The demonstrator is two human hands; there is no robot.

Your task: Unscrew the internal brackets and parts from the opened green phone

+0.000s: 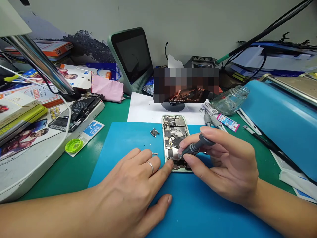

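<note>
An opened phone [180,123] is lying with its inner parts facing up on a blue mat [119,145], a little right of the middle of the table [111,112]. Its long axis is running away from the person, the far end leaning slightly left and pointing towards a small screen [185,86] at the back.

The right hand [223,162] is closing thumb and fingers around a grey tool [195,147], whose thin tip is slanting down-left onto the phone's near half. The left hand [133,185] is lying loosely spread, palm down — it is gripping nothing that I can see — with the index fingertip resting at the phone's left edge, close to the near end.

Left of the phone, a small dark component [154,132] and a slim metal piece [155,153] are sitting apart on the mat. Further out, a glass jar [231,99] is tilting behind the right hand, and on the left a green cap [74,145] is lying near another dismantled phone [79,110]. A tablet-like display [132,53] is standing at the back, its screen showing dark.
</note>
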